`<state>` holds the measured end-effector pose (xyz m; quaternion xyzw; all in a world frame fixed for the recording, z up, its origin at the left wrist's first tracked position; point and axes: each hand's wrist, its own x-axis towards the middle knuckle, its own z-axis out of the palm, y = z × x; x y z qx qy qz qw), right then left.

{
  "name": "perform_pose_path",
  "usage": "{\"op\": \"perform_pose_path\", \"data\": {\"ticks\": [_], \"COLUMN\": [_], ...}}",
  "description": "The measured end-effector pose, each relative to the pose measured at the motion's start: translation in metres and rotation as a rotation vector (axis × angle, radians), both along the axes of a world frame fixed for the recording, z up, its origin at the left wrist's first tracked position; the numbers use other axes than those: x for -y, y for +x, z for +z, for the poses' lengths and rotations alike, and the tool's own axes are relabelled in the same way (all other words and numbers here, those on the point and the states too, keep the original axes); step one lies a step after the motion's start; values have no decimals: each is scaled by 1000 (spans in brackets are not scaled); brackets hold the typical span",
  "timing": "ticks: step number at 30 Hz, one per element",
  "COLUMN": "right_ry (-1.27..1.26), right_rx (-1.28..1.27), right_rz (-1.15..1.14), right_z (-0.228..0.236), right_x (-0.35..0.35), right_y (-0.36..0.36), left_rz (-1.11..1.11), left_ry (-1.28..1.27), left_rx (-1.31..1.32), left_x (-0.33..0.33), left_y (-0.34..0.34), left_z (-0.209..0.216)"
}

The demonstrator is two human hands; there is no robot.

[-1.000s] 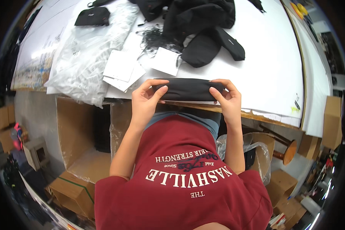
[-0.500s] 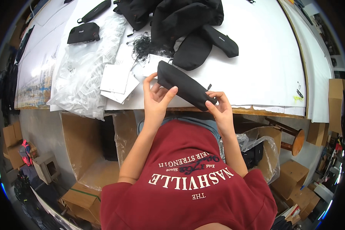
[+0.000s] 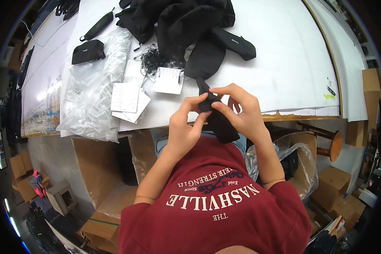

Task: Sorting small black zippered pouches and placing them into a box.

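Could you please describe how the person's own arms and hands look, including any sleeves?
The left hand and right hand are bare, without visible gloves or wristbands. Short, dark red fabric sleeves leave both forearms uncovered.

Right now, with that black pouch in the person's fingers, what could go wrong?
The black pouch could slip: the left hand and right hand pinch it near one end, and its other end reaches past the table's front edge in this view.
The clear plastic bag overhangs that edge, so a bump might tip it off.
The black strings lie in a loose tangle and might knot or snag.
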<state>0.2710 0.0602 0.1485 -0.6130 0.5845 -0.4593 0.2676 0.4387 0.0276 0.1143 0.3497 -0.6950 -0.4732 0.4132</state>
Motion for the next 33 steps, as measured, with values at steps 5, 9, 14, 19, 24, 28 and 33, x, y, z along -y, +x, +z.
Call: {"op": "perform_pose_path", "data": {"ticks": [5, 9, 14, 19, 24, 28, 33], "right_ry": [-15, -33, -49, 108, 213, 278, 150], "right_rx": [-68, -32, 148, 549, 608, 606, 285], "right_rz": [-37, -77, -149, -78, 29, 27, -23], "right_z": [-10, -14, -24, -33, -30, -40, -45], "right_x": [4, 4, 9, 11, 11, 5, -4], "right_y": [6, 12, 20, 20, 15, 26, 21], "left_rz": [3, 76, 195, 257, -6, -152, 57], "left_ry": [146, 144, 19, -75, 161, 177, 160], "left_rx": [-87, -143, -87, -49, -98, 330, 276], "left_x": [-1, 0, 3, 5, 12, 19, 10], "left_y": [2, -2, -3, -1, 8, 30, 38], "left_z": [-2, -1, -6, -5, 2, 2, -23]}}
